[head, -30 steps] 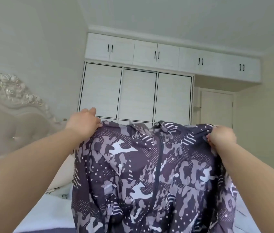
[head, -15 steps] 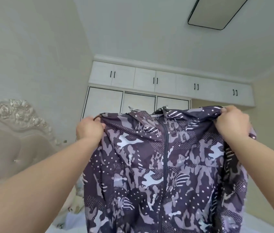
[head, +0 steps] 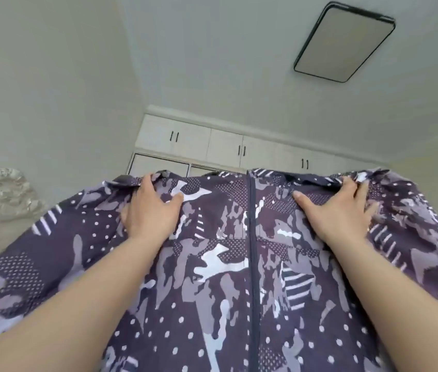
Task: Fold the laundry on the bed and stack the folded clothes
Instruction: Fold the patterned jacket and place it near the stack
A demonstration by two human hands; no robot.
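Note:
A purple camouflage zip jacket (head: 228, 277) with dots and stripes fills the lower half of the view, spread wide and lifted up in front of me. Its dark zipper runs down the middle. My left hand (head: 153, 213) grips the left shoulder near the collar edge, fingers curled over the top hem. On the other shoulder my right hand (head: 341, 213) holds the fabric the same way, thumb pointing toward the zipper. Both sleeves billow out to the sides. The bed is hidden behind the jacket.
A white wardrobe with upper cabinets (head: 226, 146) stands beyond the jacket. The ornate padded headboard (head: 3, 194) is at the left edge. A rectangular ceiling light (head: 344, 41) is overhead at the upper right.
The jacket has swung up and spread wider, its sleeves flaring out. My view has tilted further toward the ceiling. Both hands keep their hold on the shoulders.

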